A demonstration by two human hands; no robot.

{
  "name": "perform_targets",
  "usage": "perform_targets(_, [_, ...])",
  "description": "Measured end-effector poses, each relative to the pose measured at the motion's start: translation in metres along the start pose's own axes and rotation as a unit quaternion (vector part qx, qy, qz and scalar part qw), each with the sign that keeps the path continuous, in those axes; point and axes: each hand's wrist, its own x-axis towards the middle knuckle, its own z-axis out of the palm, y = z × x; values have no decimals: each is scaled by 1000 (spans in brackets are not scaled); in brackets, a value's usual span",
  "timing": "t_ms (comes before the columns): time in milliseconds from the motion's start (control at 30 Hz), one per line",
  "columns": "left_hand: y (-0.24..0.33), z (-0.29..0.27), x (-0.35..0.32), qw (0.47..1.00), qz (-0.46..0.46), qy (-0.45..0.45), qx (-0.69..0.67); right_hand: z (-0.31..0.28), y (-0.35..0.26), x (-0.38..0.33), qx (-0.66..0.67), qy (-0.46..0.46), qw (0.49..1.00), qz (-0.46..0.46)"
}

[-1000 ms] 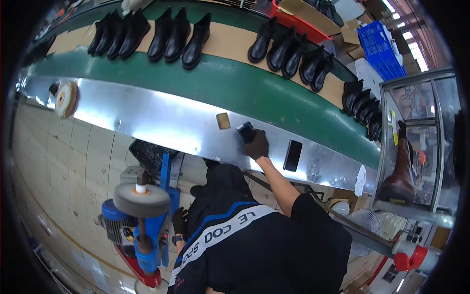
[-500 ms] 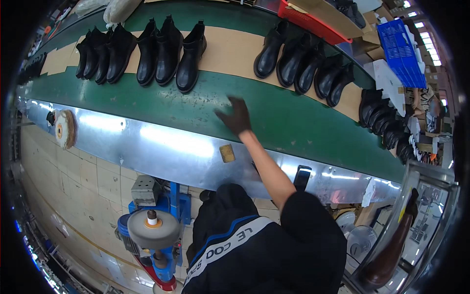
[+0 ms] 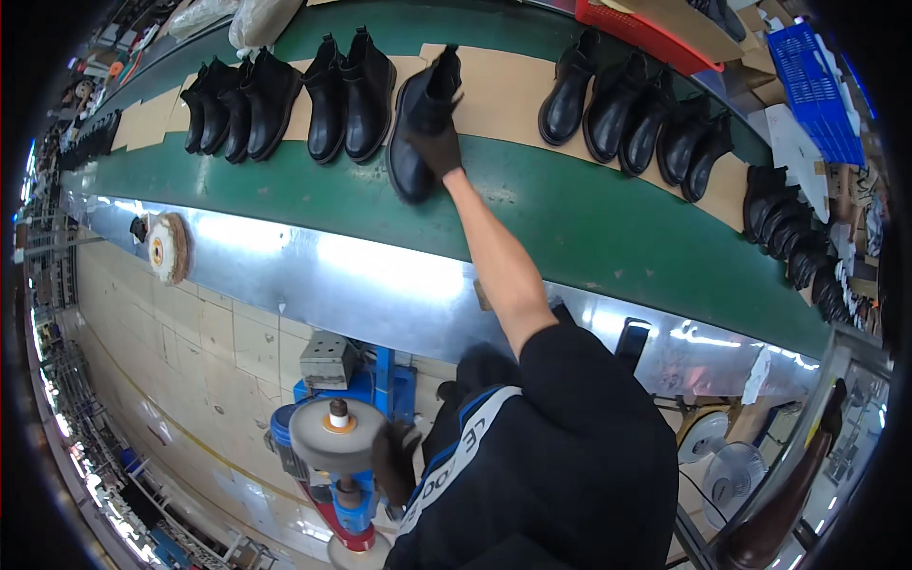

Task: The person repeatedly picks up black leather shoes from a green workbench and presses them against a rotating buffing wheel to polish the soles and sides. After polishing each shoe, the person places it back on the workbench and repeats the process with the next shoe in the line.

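My right hand [image 3: 435, 150], in a dark glove, is closed around the shaft of a black ankle boot [image 3: 410, 176] on the green belt [image 3: 532, 214]. The boot leans a little, its toe toward me. Part of its side is hidden by the hand. Just to its left stands another black ankle boot [image 3: 368, 104]. Low in the view, my left hand [image 3: 394, 463], also gloved, is close to the grey wheel [image 3: 332, 437] of a blue machine. Its fingers are too dark and blurred to make out.
More black boots [image 3: 606, 114] stand on cardboard [image 3: 499, 100] along the belt. On the metal ledge [image 3: 351, 275] are a white buffing wheel [image 3: 168, 249], a dark phone-like object [image 3: 632, 342] and a small yellowish block [image 3: 483, 296], partly behind my forearm. A fan [image 3: 733, 475] stands at lower right.
My right hand, open above the belt before, has reached forward and left and taken hold of the boot. My left hand has come into view beside the grey wheel. The whole view has shifted.
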Motion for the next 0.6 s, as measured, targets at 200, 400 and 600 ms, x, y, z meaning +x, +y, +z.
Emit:
perform_targets(200, [57, 83, 95, 884, -12, -270, -383, -38, -115, -227, 10, -230, 968, 100])
perform_targets(400, [2, 22, 75, 897, -8, -238, -373, -99, -232, -327, -21, -501, 865, 21])
perform_targets(600, [26, -54, 12, 959, -65, -237, -141, -88, -328, -326, -251, -676, 661, -207])
